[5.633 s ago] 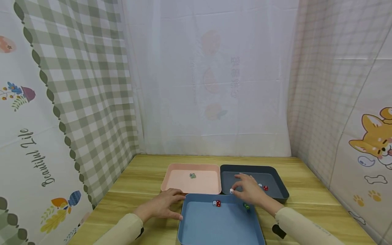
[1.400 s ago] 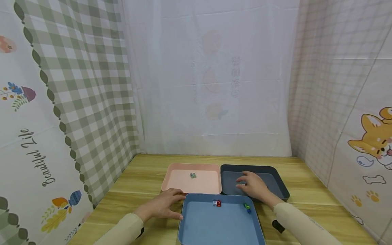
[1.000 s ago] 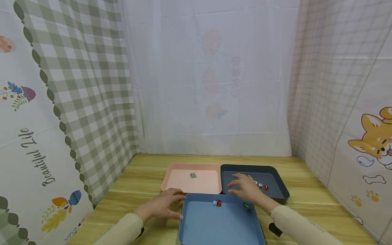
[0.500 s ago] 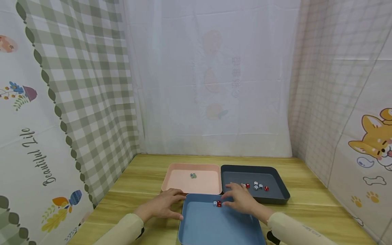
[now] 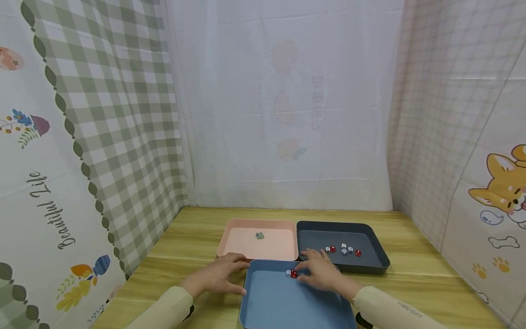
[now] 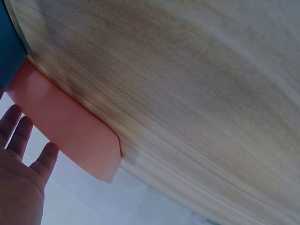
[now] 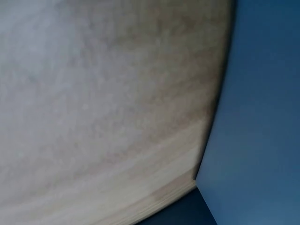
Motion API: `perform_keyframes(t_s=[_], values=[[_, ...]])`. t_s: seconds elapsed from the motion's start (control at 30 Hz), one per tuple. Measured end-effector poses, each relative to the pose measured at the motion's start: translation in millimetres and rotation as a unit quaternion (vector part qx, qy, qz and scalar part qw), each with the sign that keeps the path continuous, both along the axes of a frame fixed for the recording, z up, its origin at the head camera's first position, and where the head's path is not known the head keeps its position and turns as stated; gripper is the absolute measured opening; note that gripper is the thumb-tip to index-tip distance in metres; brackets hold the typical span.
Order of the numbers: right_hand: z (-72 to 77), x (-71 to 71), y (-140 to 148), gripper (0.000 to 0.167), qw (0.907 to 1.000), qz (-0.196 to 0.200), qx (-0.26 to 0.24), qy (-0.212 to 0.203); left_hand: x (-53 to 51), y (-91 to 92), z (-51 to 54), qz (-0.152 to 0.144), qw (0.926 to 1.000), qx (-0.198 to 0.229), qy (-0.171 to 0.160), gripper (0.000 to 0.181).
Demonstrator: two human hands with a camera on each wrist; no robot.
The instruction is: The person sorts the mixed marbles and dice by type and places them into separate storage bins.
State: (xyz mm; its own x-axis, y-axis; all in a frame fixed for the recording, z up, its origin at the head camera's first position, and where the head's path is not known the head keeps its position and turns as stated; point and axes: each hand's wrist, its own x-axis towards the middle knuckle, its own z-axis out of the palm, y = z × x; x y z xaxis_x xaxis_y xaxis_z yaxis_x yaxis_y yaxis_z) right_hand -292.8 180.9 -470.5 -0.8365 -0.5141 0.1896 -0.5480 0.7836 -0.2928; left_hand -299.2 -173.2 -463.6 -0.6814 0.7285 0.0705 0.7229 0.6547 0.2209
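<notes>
My right hand is over the back right of the blue tray, fingers spread, thumb and index near a red die. A white die sits right beside the red one. Whether the fingertips touch the red die I cannot tell; the right wrist view shows no hand. My left hand lies relaxed at the tray's left rim, near its back left corner, holding nothing. In the left wrist view its fingers are extended beside the pink tray. Small green and blue pieces in the blue tray are hidden behind my right hand.
Behind the blue tray stand the pink tray, with a small cluster of clear greenish pieces, and a dark tray with several white and red dice. The wooden table is enclosed by cloth curtains.
Earlier my right hand pinched a white die over the dark tray's front edge. It has since released dice there and moved left and nearer to the red die. The left hand has stayed put.
</notes>
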Motion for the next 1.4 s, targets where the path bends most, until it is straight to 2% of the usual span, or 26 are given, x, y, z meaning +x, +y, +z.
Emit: perform_keyframes(t_s=[0.17,0.6,1.03,1.4], values=[[-2.5,-0.9,-3.9,0.014,0.9999,-0.008,-0.007,0.006,-1.1,-0.5,-0.9,-0.005,1.0000,0.003,0.001,0.076],[-6.7,1.3,-9.2,0.013,0.9988,-0.027,-0.008,0.039,-2.0,0.3,-1.7,0.003,1.0000,-0.004,-0.001,0.077],[-4.5,1.0,-6.8,0.010,0.9990,-0.028,-0.017,0.031,-0.4,0.1,1.2,0.006,0.9999,-0.004,-0.008,0.075],[9.6,-2.4,2.4,0.007,0.9974,-0.022,-0.030,0.061,-0.6,-0.1,0.9,0.005,0.9999,-0.004,-0.008,0.076]])
